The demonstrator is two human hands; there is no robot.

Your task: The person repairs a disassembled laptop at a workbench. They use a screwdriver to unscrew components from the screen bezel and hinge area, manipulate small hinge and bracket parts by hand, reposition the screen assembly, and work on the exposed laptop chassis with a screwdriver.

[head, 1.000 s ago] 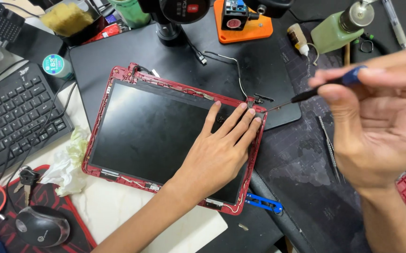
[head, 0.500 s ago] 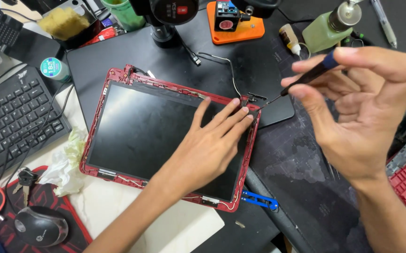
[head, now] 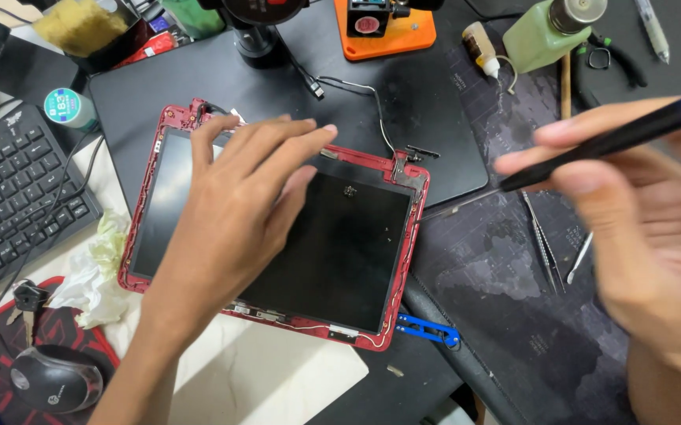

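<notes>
Head view: the left hand (head: pixel 234 208) has slid from the panel's right edge up toward its eleven o'clock corner, fingers loosely spread and hovering or lightly resting there, likely steadying the red-framed screen panel (head: pixel 332 252) that lies flat at the mat's centre. Over at three o'clock the right hand (head: pixel 647 236), now closer and blurred, pinches a black screwdriver (head: pixel 592 149), tip aimed at the panel's hinge corner.

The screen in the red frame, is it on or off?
Off. The screen in the red frame is uniformly black, with no picture or glow. The left hand covers part of it.
</notes>
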